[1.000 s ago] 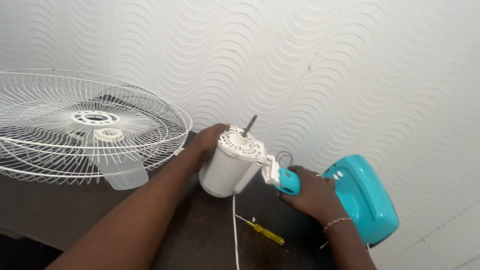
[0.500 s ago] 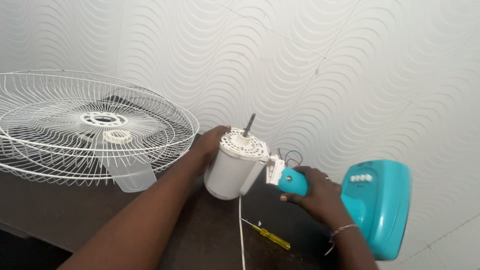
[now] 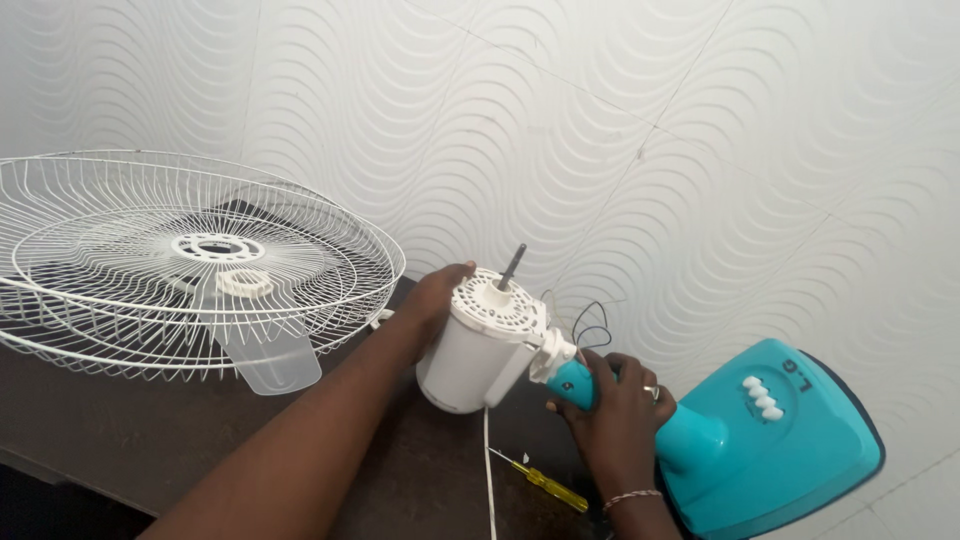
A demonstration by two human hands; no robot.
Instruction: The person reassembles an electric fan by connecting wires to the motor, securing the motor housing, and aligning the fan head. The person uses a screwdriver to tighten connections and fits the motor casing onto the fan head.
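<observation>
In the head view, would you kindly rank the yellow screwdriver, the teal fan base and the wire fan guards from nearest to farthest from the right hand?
From the right hand, which grips the teal neck:
1. Teal fan base: just to its right, joined to the neck it grips.
2. Yellow screwdriver: just below-left on the dark table.
3. Wire fan guards: far left, past the white motor housing.
</observation>
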